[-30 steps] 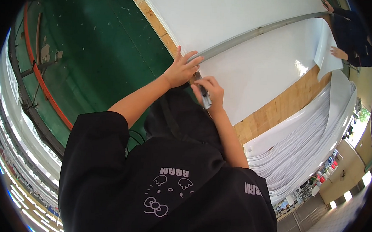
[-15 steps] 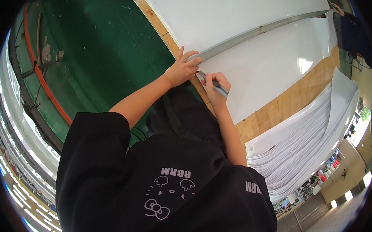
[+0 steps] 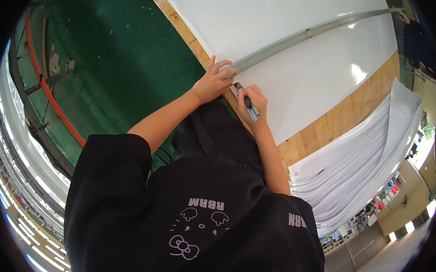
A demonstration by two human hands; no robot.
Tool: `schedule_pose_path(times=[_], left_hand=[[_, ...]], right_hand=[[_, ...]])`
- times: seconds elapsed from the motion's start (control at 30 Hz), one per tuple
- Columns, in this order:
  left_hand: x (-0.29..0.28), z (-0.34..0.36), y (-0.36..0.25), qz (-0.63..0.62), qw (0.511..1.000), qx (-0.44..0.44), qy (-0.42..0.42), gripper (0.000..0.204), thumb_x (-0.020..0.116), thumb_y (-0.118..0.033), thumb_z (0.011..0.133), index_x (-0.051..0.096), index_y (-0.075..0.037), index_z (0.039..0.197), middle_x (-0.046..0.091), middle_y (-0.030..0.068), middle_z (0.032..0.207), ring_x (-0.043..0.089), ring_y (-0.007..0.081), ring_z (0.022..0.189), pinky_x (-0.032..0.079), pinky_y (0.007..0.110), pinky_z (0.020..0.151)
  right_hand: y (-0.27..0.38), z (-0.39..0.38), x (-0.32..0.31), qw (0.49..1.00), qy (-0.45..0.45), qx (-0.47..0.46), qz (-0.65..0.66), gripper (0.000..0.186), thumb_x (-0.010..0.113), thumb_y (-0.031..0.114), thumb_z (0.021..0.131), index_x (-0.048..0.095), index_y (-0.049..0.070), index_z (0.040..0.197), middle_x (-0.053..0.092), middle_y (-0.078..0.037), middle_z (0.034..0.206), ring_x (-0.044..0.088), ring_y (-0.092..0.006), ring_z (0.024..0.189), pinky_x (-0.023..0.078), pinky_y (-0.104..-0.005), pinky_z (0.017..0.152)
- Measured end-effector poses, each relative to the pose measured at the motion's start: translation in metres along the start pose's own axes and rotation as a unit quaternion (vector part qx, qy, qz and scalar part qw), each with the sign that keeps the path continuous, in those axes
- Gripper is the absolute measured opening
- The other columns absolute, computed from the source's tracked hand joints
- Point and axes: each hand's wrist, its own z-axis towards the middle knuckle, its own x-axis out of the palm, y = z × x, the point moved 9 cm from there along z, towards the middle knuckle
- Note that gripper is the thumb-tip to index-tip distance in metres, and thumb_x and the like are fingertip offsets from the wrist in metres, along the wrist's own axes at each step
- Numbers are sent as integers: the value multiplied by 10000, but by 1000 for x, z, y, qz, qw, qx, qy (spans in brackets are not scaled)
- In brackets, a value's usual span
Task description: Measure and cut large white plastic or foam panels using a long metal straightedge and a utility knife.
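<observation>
A long grey metal straightedge (image 3: 290,42) lies across a glossy white sheet (image 3: 323,75) on a wooden-edged table. My left hand (image 3: 214,81) grips the near end of the straightedge at the table's edge, thumb and fingers over the bar with one finger raised. Just below it, my right hand (image 3: 254,102) is closed around a utility knife (image 3: 251,109) with a grey and black handle. The knife's front end is at the sheet's near edge, close to my left fingers; its blade tip is hard to make out. Another person's hand (image 3: 403,16) is at the straightedge's far end.
Wooden tabletop (image 3: 320,128) shows along the sheet's right side. Beyond it hangs a thick stack of white sheets (image 3: 353,161). To the left is a green floor (image 3: 119,49), with an orange-red rail (image 3: 54,99) on a dark frame. The other person's dark sleeve (image 3: 417,40) shows at far right.
My right hand has turned the knife, so more of its handle shows. At the far right, the sheet's raised edge now lies flat, and the other person's hand has shifted slightly outward. My left hand stays put.
</observation>
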Motion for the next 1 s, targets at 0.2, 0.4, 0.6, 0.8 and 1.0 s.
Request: schedule_pose_path(times=[0.2,0.4,0.6,0.8,1.0], left_hand=[[-1,1,2,-11,1000,-1,-8,183,709,-121,675,637,-115,844,466,-5,1177,344,284,1276,278,635,1061],[0,1,2,-16,1000,-1,-1,178,701,-124,681,647,-108,850,454,0,1185,325,281,1283,276,633,1066],[1,0,-3,-15,1000,5,14,190,693,-145,695,655,-104,877,438,7,1193,315,274,1280,277,628,1068],[3,-3,1,-14,1000,-2,14,216,698,-162,692,640,-118,895,441,13,1172,335,269,1257,274,646,1051],[-1,13,-3,94,995,19,18,355,658,-154,711,566,-131,1053,470,49,1188,430,274,1194,221,714,1010]], right_hand=[[-6,2,-7,999,-49,0,-5,155,619,-45,789,514,10,690,543,-110,702,540,-214,579,432,-279,551],[5,6,-2,998,-26,-38,-48,157,609,-52,799,520,14,687,556,-112,690,562,-209,596,437,-284,554],[-18,19,-54,986,-110,-51,-116,130,606,-31,809,525,11,716,537,-106,682,547,-209,571,417,-283,518],[-44,19,-87,992,-122,28,-18,166,596,-4,860,553,-11,700,606,-85,719,582,-113,579,465,-231,551],[-30,7,-90,988,-145,19,-43,136,617,-1,829,556,18,709,589,-81,691,569,-162,617,448,-264,587]])
